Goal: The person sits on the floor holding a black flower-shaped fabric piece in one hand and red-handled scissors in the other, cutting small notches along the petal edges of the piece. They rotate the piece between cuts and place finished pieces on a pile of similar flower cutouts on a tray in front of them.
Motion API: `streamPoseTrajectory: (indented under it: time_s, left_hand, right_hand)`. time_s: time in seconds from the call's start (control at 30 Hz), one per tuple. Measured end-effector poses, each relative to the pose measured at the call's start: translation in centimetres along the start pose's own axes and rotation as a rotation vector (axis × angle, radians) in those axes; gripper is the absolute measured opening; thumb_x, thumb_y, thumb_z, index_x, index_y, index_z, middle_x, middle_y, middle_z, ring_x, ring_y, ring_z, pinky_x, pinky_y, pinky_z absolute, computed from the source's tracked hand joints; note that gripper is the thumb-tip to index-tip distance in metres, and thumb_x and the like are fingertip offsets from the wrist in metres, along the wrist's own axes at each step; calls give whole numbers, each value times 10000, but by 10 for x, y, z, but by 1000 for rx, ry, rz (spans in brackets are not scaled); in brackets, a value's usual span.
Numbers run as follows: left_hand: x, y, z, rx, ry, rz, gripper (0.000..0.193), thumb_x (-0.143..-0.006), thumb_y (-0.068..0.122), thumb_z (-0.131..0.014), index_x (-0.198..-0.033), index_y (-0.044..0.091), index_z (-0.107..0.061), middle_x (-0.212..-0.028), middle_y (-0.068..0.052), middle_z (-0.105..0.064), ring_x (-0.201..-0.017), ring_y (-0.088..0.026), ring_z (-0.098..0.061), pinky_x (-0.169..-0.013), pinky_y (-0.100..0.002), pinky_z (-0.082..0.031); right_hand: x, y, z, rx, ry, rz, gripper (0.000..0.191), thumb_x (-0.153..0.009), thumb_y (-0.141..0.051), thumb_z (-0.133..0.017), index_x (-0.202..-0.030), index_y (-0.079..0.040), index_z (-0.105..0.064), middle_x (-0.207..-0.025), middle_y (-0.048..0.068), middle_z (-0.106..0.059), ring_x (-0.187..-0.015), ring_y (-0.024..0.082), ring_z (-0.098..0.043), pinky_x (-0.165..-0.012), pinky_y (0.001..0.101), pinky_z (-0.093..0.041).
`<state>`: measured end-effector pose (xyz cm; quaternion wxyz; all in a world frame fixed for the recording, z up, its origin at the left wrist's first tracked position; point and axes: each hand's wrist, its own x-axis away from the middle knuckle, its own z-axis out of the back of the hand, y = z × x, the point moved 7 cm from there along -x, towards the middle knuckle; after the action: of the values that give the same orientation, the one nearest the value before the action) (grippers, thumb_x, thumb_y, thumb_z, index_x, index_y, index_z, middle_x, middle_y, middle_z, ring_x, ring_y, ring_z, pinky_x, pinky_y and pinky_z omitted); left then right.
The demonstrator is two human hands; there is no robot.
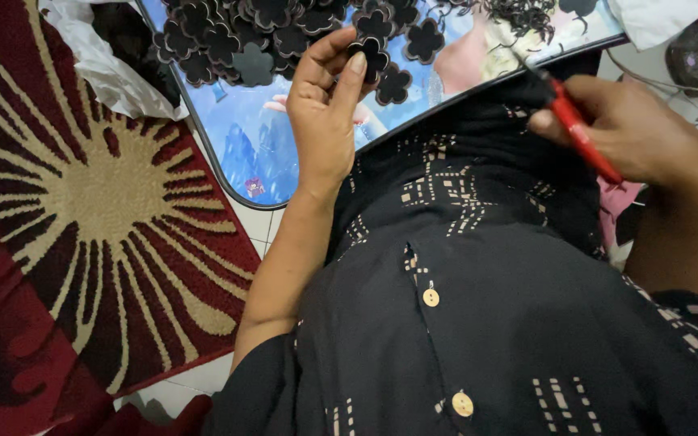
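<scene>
From the head view we see, along the upper middle of the frame, a blue picture-printed tray (240,137) holding a heap of black flower-shaped cutouts (244,36), with a tangle of thin black trimmings (523,14) at its upper right. Our left hand (325,121), just below that heap, pinches one black flower cutout (372,55) between thumb and fingertips. At right, our right hand (636,129) grips red-handled scissors (579,129), well apart from the held cutout, over our dark patterned shirt (486,323).
</scene>
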<state>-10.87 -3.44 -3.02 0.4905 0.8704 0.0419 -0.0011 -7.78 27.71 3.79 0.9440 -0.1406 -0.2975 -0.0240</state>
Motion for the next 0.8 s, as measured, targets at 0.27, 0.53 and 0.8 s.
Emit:
streamPoseTrajectory:
  time_s: [0.27, 0.53, 0.8]
  left_hand:
    - [5, 10, -9, -70, -14, -10, 397, -1049, -11, -685, -1426, 8, -563, -1303, -80, -670, -1150, -116, -655, -1019, -268, -553]
    - [12, 18, -48, -93, -82, 124, 459, -1022, -36, -711, -1446, -3, -539, -1135, -76, -723, -999, -102, -672, -886, -233, -539]
    - [8, 14, -82, -61, -110, 168, 348, -1020, -35, -728, -1345, -32, -604, -1190, -101, -722, -1077, -128, -705, -973, -255, -581]
  right_hand:
    - [3, -9, -8, -289, 20, 161, 504, -954, -515, -658, -1127, -41, -667, -782, 105, -586, -660, 210, -562, -612, 385, -449]
    - [8, -65, -39, -789, -197, 669, 717, -1017, -623, -555, -1344, 13, -509, -938, 41, -537, -853, 127, -533, -769, 281, -483]
    - [28, -78, -30, -787, -118, 661, 794, -982, -697, -433, -1333, 12, -509, -875, 32, -529, -782, 117, -502, -725, 263, -435]
